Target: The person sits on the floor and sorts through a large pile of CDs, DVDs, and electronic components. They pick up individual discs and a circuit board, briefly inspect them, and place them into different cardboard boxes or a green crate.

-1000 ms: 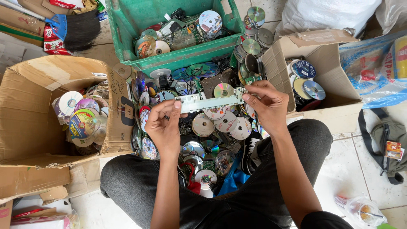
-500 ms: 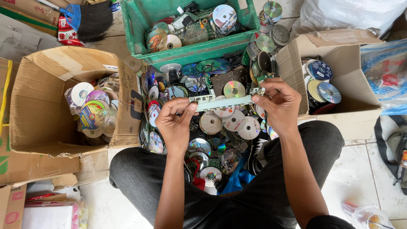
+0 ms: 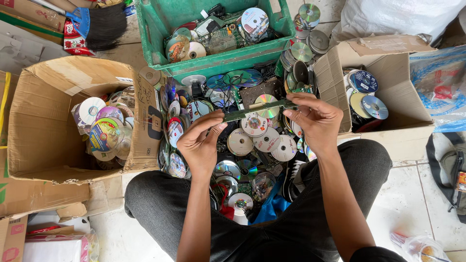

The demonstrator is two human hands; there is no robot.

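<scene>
Both hands now hold the long green strip [image 3: 259, 110] edge-on at frame centre: left hand [image 3: 201, 143] and right hand [image 3: 315, 121] each pinching an end; earlier its flat pale face showed.

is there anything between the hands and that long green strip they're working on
Nothing visible does. The left hand pinches the left end of the narrow green strip and the right hand grips its right end, so both touch it directly. The strip hangs above the pile of discs, apart from it.
</scene>
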